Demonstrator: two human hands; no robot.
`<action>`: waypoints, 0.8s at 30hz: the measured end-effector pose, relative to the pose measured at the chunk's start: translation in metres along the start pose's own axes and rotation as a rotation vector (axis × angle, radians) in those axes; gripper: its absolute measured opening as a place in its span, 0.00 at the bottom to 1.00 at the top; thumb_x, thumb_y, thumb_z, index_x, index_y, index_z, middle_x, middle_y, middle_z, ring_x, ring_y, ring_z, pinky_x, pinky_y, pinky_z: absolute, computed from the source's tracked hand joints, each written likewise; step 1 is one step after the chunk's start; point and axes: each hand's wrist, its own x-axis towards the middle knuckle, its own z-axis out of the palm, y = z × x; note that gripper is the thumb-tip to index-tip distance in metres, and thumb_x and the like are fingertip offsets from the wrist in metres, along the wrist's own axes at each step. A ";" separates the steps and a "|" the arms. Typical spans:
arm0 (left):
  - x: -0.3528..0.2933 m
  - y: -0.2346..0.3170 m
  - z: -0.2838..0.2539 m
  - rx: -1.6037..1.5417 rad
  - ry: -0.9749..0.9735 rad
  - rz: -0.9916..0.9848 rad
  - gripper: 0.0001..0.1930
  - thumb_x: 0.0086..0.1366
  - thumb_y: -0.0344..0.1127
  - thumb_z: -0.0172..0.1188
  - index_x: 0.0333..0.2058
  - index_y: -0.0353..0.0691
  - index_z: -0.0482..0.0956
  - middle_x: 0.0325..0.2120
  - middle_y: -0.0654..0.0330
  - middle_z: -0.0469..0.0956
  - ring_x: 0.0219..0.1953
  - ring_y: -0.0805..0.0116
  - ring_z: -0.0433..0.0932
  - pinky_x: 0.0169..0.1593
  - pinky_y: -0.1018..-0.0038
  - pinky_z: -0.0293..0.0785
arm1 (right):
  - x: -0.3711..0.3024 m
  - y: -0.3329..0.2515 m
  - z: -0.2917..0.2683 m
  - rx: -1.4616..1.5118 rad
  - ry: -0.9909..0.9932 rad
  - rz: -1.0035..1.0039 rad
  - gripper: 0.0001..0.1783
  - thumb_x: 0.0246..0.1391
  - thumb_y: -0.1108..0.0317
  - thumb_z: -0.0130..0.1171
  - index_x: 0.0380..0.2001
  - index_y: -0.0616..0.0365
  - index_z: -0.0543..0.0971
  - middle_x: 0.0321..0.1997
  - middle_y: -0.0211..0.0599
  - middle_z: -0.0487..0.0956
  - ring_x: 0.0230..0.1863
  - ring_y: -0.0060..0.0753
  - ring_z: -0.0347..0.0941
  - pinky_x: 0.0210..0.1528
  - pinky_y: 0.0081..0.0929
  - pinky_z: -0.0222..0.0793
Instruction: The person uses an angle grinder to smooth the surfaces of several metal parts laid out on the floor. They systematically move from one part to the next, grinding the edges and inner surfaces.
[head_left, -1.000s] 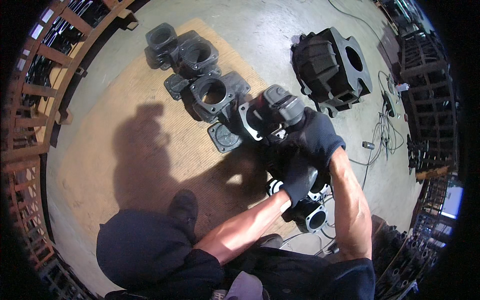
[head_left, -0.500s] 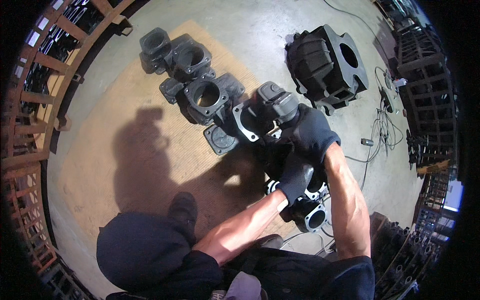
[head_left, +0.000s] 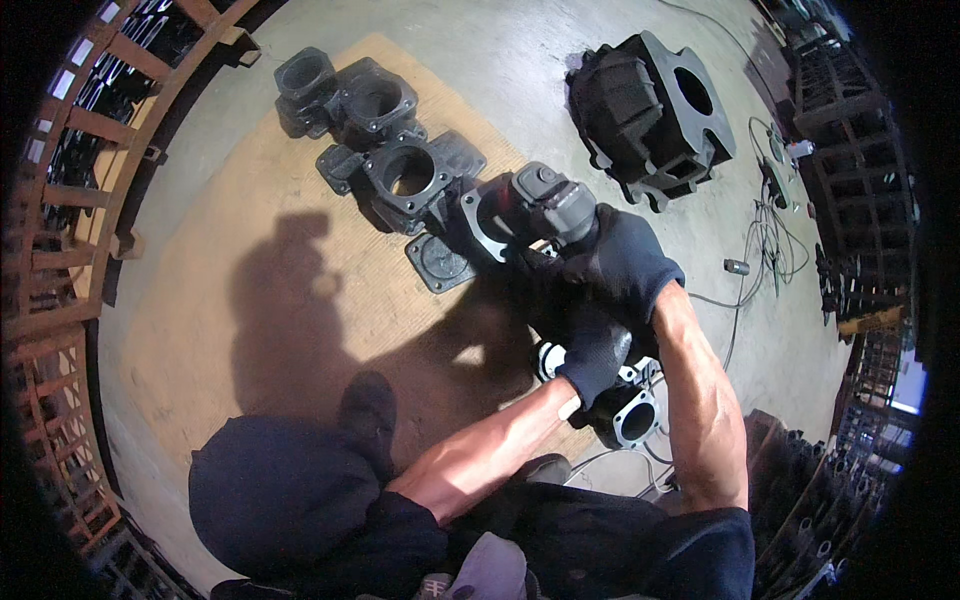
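Both hands wear dark gloves. My right hand (head_left: pixel 625 250) is wrapped round an angle grinder (head_left: pixel 545 200) just behind its grey gear head. Lower and nearer to me, my left hand (head_left: pixel 597 350) is closed at the dark rear of the same tool; its fingertips are hidden. The grinder's head is over a flanged metal casting (head_left: pixel 480 232) with a bright machined rim and a round opening. Whether the disc touches it is hidden. Beneath and beside my left hand sit castings with bright flanges, one with a round bore (head_left: pixel 612 421).
Several dark castings (head_left: pixel 405 180) and a square cover (head_left: pixel 440 262) lie on a brown cardboard sheet (head_left: pixel 200 340). A large black housing (head_left: pixel 650 120) stands at the far right. Cables (head_left: pixel 765 245) coil on the concrete floor. Rusty racks (head_left: pixel 130 50) line the left; crates (head_left: pixel 850 140) line the right.
The whole view has shifted slightly, with the castings and housing appearing a little higher. The grinder's head looks slightly turned over the casting. Both hands keep their hold.
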 end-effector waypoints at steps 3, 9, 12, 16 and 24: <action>-0.010 -0.015 0.041 -0.333 0.011 -0.015 0.26 0.79 0.38 0.43 0.69 0.32 0.58 0.67 0.53 0.62 0.68 0.67 0.59 0.73 0.73 0.52 | -0.020 0.021 0.016 0.032 -0.010 0.030 0.32 0.34 0.57 0.74 0.45 0.60 0.81 0.40 0.53 0.85 0.44 0.51 0.84 0.49 0.38 0.78; -0.024 -0.097 0.095 -0.324 0.075 0.110 0.21 0.77 0.36 0.46 0.64 0.34 0.66 0.56 0.54 0.71 0.60 0.66 0.68 0.66 0.73 0.64 | -0.061 0.014 0.037 0.140 -0.059 0.073 0.33 0.35 0.56 0.75 0.46 0.61 0.80 0.40 0.52 0.85 0.43 0.51 0.84 0.49 0.38 0.78; -0.032 -0.113 0.099 -0.493 0.112 0.008 0.19 0.75 0.34 0.50 0.61 0.34 0.68 0.51 0.53 0.74 0.56 0.65 0.72 0.61 0.70 0.70 | -0.074 0.009 0.053 0.102 -0.084 0.049 0.32 0.34 0.57 0.74 0.44 0.62 0.80 0.37 0.55 0.85 0.42 0.57 0.83 0.48 0.41 0.78; -0.063 -0.051 0.081 -0.805 0.014 -0.178 0.21 0.77 0.36 0.48 0.64 0.35 0.65 0.56 0.56 0.73 0.58 0.66 0.70 0.64 0.70 0.68 | -0.091 0.011 0.042 0.123 -0.051 0.092 0.32 0.34 0.57 0.74 0.44 0.63 0.80 0.39 0.56 0.85 0.43 0.58 0.82 0.50 0.41 0.78; -0.036 -0.043 0.054 -0.268 0.227 0.165 0.17 0.70 0.39 0.55 0.51 0.33 0.76 0.45 0.47 0.78 0.50 0.58 0.76 0.55 0.65 0.73 | -0.050 0.029 0.045 0.194 0.031 0.104 0.33 0.36 0.58 0.78 0.46 0.64 0.81 0.39 0.47 0.86 0.42 0.37 0.83 0.49 0.35 0.78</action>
